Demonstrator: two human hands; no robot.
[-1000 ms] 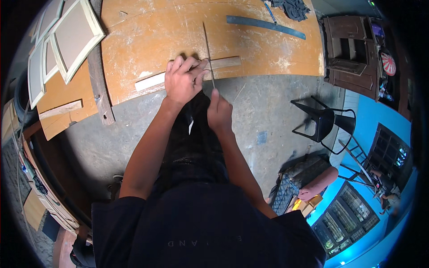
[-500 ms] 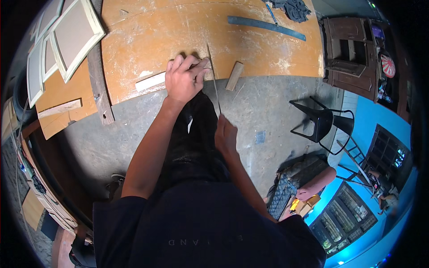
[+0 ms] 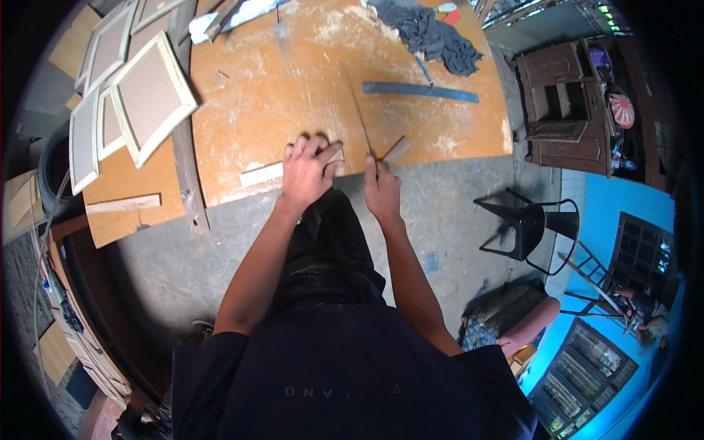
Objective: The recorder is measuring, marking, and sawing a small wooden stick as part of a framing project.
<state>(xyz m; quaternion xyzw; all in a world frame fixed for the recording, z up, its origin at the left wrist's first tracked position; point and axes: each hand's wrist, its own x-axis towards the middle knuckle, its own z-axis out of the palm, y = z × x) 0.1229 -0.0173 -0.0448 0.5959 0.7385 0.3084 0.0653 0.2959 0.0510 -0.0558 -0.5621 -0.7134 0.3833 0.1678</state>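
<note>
My left hand (image 3: 306, 172) is closed over a pale wooden strip (image 3: 261, 175), holding it down along the table's front edge. My right hand (image 3: 383, 192) is wrapped round the near end of a long thin saw (image 3: 357, 110), whose blade shows nearly edge-on and points away over the tabletop. The handle is hidden in my fingers. Beside the strip's right end, the blade stands a little apart from my left fingers. A short wooden block (image 3: 397, 150) lies just past my right hand, at the table's edge.
On the scratched orange table (image 3: 279, 95) lie a blue-grey flat bar (image 3: 419, 92), a dark cloth (image 3: 440, 40) and, at left, pale wooden frames (image 3: 155, 99). Another wood piece (image 3: 125, 204) lies front left. A black metal chair (image 3: 529, 229) stands right, near a dark cabinet (image 3: 561, 103).
My right hand has pushed the saw forward, from below the table edge up to it. My left hand still holds the strip. The view has shifted, showing more of the table's far side.
</note>
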